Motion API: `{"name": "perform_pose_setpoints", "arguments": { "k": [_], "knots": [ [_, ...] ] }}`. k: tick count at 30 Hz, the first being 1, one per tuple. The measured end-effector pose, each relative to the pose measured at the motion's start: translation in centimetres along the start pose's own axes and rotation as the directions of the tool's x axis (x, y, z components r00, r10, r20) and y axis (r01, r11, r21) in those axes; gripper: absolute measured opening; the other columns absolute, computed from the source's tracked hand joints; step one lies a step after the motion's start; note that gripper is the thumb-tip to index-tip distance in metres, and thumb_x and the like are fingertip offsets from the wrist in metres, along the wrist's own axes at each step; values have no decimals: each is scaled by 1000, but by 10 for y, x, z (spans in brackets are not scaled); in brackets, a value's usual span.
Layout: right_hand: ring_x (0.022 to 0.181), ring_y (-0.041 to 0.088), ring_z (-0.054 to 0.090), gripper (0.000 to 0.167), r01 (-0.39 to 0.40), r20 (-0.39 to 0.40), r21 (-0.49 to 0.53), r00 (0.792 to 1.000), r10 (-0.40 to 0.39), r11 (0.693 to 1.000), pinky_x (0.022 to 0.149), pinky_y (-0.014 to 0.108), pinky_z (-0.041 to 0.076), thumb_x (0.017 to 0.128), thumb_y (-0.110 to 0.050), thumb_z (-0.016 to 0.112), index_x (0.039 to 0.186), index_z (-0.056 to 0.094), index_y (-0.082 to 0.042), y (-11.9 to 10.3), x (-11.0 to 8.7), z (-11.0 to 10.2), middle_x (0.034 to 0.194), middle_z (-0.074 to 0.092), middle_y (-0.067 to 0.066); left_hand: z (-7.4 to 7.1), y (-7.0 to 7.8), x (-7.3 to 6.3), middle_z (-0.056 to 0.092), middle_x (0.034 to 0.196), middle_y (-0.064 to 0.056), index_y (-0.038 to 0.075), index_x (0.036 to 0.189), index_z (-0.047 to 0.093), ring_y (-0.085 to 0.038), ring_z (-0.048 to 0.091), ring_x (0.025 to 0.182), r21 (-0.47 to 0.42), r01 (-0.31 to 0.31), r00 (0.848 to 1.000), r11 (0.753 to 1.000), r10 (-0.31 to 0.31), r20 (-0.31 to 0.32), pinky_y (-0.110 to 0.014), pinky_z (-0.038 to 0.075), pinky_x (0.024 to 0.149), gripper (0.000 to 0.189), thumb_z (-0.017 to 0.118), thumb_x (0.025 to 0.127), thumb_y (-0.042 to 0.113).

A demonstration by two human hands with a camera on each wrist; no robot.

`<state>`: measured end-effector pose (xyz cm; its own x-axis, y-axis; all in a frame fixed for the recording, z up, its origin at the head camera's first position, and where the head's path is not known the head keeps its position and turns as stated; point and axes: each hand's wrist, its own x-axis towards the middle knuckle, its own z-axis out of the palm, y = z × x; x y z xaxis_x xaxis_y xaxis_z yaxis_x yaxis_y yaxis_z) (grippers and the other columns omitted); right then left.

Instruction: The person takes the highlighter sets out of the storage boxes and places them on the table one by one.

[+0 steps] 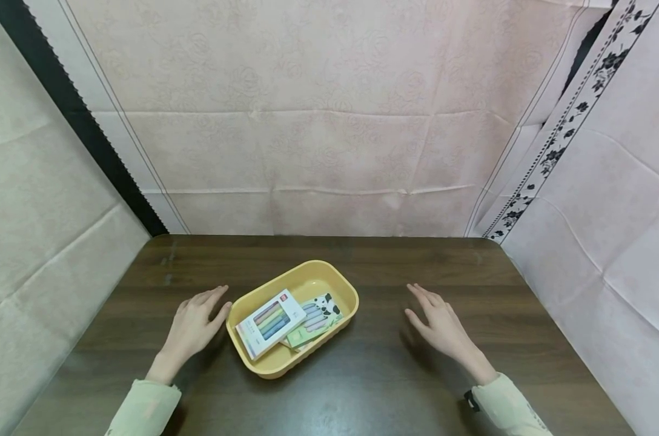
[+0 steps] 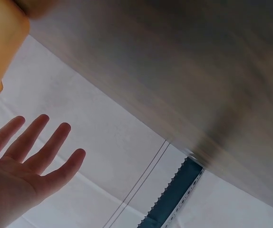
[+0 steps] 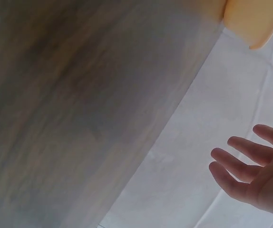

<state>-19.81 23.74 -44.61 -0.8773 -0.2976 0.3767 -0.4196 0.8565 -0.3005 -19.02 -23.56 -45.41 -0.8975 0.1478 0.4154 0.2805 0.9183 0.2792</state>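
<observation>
A yellow plastic basin (image 1: 329,274) stands at a slant on the dark wooden table. Inside it, a white box with pastel marker-like sticks pictured on it (image 1: 271,324) overlaps a green box with a cow-spot pattern (image 1: 315,320). My left hand (image 1: 195,324) is just left of the basin, its thumb near the rim, fingers loosely extended and holding nothing. My right hand (image 1: 440,321) hovers over the table well to the right of the basin, fingers spread and nothing in them. Both wrist views show the palms bare, the left hand (image 2: 27,166) and the right hand (image 3: 258,171).
The wooden table (image 1: 373,387) reaches back to a pale patterned cloth (image 1: 329,151) hung behind it. More pale cloth hangs along the left and right sides. A dark band (image 1: 84,121) runs down the left cloth, a floral border (image 1: 569,127) down the right one.
</observation>
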Motion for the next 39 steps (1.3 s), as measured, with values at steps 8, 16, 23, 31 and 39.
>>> {"name": "perform_pose_setpoints", "arguments": {
  "k": [8,16,23,31,39],
  "knots": [
    [118,33,45,52,-6,31,25,999,5,1000,91,58,35,88,-31,54,134,40,-13,-6,-1,0,135,44,14,2,4,0,56,122,-17,7,124,52,-37,52,110,8,-18,1000,1000,18,11,-59,36,87,42,48,90,33],
    [116,34,47,51,34,6,27,999,-34,999,87,60,37,87,-30,55,132,43,-11,-11,-2,0,133,46,15,3,8,2,56,122,-16,8,124,53,-37,51,110,9,-26,1000,1000,26,10,-59,36,88,43,49,90,34],
    [117,32,47,51,45,22,28,999,-46,999,89,58,37,87,-29,56,133,41,-14,-18,-1,-1,134,46,13,4,12,2,57,122,-16,8,123,54,-36,52,111,-2,-43,999,999,43,3,-59,36,88,41,48,90,33],
    [117,29,47,52,60,28,16,998,-60,998,88,60,37,87,-29,56,134,40,-18,-25,-2,0,134,46,11,5,15,1,56,123,-14,9,124,53,-35,51,112,-14,-54,998,998,54,16,-59,35,89,41,46,91,34],
    [116,28,47,51,77,30,37,997,-78,996,87,58,38,87,-30,55,135,40,-19,-31,-2,-1,135,45,10,10,18,1,57,122,-13,10,126,51,-35,51,112,-18,-57,998,998,58,34,-58,35,89,42,48,90,33]
  ]
}}
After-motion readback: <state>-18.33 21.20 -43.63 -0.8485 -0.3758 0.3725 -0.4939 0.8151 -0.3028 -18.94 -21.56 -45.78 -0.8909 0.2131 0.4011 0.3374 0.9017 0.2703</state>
